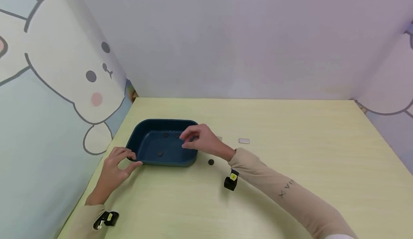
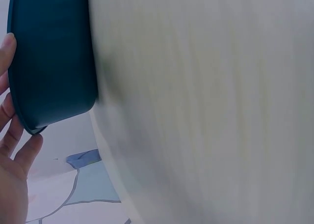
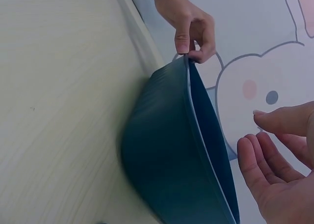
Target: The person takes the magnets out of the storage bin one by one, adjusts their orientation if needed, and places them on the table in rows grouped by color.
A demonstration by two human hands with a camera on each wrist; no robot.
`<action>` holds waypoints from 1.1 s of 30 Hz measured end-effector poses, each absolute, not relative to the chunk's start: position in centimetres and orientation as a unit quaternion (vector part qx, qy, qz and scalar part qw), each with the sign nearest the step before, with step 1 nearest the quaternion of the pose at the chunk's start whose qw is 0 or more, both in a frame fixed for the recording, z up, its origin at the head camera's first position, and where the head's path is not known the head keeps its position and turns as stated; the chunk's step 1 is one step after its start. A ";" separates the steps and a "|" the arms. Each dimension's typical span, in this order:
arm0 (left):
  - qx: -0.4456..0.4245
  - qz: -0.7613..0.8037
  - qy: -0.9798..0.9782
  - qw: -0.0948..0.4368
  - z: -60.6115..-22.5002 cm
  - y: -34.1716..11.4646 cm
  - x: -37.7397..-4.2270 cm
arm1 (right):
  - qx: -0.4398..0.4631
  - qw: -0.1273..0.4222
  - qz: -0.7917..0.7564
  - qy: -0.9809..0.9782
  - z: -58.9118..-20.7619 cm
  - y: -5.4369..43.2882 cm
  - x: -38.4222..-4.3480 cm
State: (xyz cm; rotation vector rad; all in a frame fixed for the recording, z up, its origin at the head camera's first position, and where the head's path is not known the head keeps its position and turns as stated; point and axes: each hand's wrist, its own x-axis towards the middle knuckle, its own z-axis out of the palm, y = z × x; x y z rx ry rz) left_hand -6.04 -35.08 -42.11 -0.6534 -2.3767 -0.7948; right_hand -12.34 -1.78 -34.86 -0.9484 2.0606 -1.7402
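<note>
A dark blue rectangular basin [image 1: 167, 163] stands on the left part of the table. My left hand [image 1: 113, 170] pinches its near left corner, thumb outside and fingers over the rim, as the right wrist view also shows. Over the basin's right side hovers my right hand [image 1: 204, 140], fingers bent. In the right wrist view its thumb [image 3: 282, 120] and fingertips are apart, with nothing seen between them. Inside the basin lie small dark discs, one near the front [image 1: 160, 153] and two farther back [image 1: 166, 135].
Another dark disc [image 1: 211, 162] lies on the table [image 1: 290, 135] just right of the basin. Farther right is a small silvery rectangular piece [image 1: 243, 140]; a pale piece [image 1: 219, 138] is partly hidden behind my right wrist. Walls border the table at back and left.
</note>
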 end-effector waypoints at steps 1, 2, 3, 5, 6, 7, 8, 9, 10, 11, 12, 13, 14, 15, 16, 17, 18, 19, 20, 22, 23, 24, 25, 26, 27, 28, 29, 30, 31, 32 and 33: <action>-0.241 -0.293 -0.885 0.269 -42.1 -35.1 -6.0 | -0.327 0.142 -0.603 0.714 -34.8 -2.0 -12.4; -0.238 -0.292 -0.887 0.266 -42.1 -35.1 -6.0 | -0.326 0.144 -0.602 0.715 -34.8 -2.2 -12.4; -0.238 -0.291 -0.888 0.266 -42.1 -35.1 -6.0 | -0.323 0.147 -0.601 0.716 -34.8 -2.4 -12.4; -0.245 -0.295 -0.883 0.273 -42.0 -35.1 -6.0 | -0.320 0.151 -0.598 0.719 -34.7 -2.8 -12.5; -0.249 -0.297 -0.879 0.277 -42.0 -35.1 -6.0 | -0.320 0.152 -0.596 0.720 -34.7 -3.0 -12.5; -0.253 -0.298 -0.876 0.282 -42.0 -35.1 -6.0 | -0.321 0.152 -0.595 0.721 -34.7 -3.2 -12.5; -0.256 -0.301 -0.873 0.285 -42.0 -35.0 -6.1 | -0.322 0.152 -0.593 0.722 -34.7 -3.4 -12.5; -0.259 -0.303 -0.870 0.289 -41.9 -35.0 -6.1 | -0.324 0.153 -0.590 0.724 -34.7 -3.6 -12.5; -0.260 -0.304 -0.869 0.290 -41.9 -35.0 -6.1 | -0.326 0.153 -0.588 0.725 -34.8 -3.8 -12.6; -0.260 -0.304 -0.870 0.289 -41.9 -35.0 -6.1 | -0.327 0.154 -0.585 0.726 -34.8 -4.0 -12.6; -0.258 -0.302 -0.871 0.288 -41.9 -35.0 -6.1 | -0.328 0.154 -0.583 0.727 -34.9 -4.1 -12.6; -0.255 -0.301 -0.873 0.286 -41.9 -35.0 -6.1 | -0.329 0.155 -0.581 0.728 -35.2 -4.4 -12.8; -0.252 -0.301 -0.875 0.283 -41.9 -35.0 -6.1 | -0.329 0.156 -0.578 0.730 -35.6 -4.6 -13.0; -0.247 -0.299 -0.879 0.278 -41.9 -35.0 -6.0 | -0.330 0.155 -0.577 0.731 -36.1 -4.9 -13.3; -0.242 -0.297 -0.882 0.273 -41.9 -35.0 -6.0 | -0.330 0.154 -0.577 0.731 -36.5 -5.1 -13.5; -0.237 -0.297 -0.885 0.268 -41.9 -35.0 -6.0 | -0.331 0.152 -0.577 0.731 -37.0 -5.3 -13.7; -0.232 -0.295 -0.889 0.263 -41.9 -35.0 -5.9 | -0.332 0.152 -0.577 0.731 -37.5 -5.6 -14.0; -0.228 -0.295 -0.891 0.259 -42.0 -35.0 -5.9 | -0.332 0.152 -0.576 0.732 -37.9 -5.8 -14.3; -0.225 -0.295 -0.893 0.256 -41.9 -35.0 -5.9 | -0.333 0.151 -0.575 0.732 -38.1 -5.9 -14.4; -0.223 -0.296 -0.893 0.255 -42.0 -34.9 -5.8 | -0.334 0.153 -0.573 0.733 -38.4 -6.1 -14.6; -0.224 -0.298 -0.893 0.254 -42.0 -34.8 -5.8 | -0.335 0.154 -0.571 0.734 -38.5 -6.2 -14.6; -0.226 -0.298 -0.891 0.255 -42.0 -34.8 -5.8 | -0.335 0.155 -0.569 0.735 -38.5 -6.3 -14.7; -0.229 -0.299 -0.890 0.257 -41.9 -34.7 -5.8 | -0.336 0.155 -0.567 0.736 -38.6 -6.4 -14.7; -0.233 -0.301 -0.887 0.261 -41.9 -34.7 -5.8 | -0.337 0.156 -0.566 0.736 -38.6 -6.5 -14.7; -0.237 -0.303 -0.884 0.266 -41.9 -34.7 -5.8 | -0.337 0.157 -0.564 0.737 -38.6 -6.7 -14.8; -0.240 -0.305 -0.881 0.270 -41.8 -34.7 -5.8 | -0.338 0.159 -0.562 0.738 -38.6 -6.9 -14.8; -0.240 -0.306 -0.880 0.272 -41.8 -34.7 -5.9 | -0.338 0.163 -0.562 0.737 -38.6 -7.1 -14.9; -0.240 -0.308 -0.879 0.274 -41.7 -34.8 -5.9 | -0.337 0.168 -0.562 0.736 -38.6 -7.3 -15.0; -0.238 -0.310 -0.879 0.273 -41.7 -34.8 -5.9 | -0.334 0.174 -0.563 0.736 -38.7 -7.5 -15.0; -0.232 -0.313 -0.881 0.268 -41.7 -34.8 -5.9 | -0.331 0.179 -0.562 0.736 -38.7 -7.7 -15.0; -0.229 -0.312 -0.884 0.263 -41.7 -34.8 -5.9 | -0.327 0.184 -0.561 0.738 -38.9 -7.9 -15.1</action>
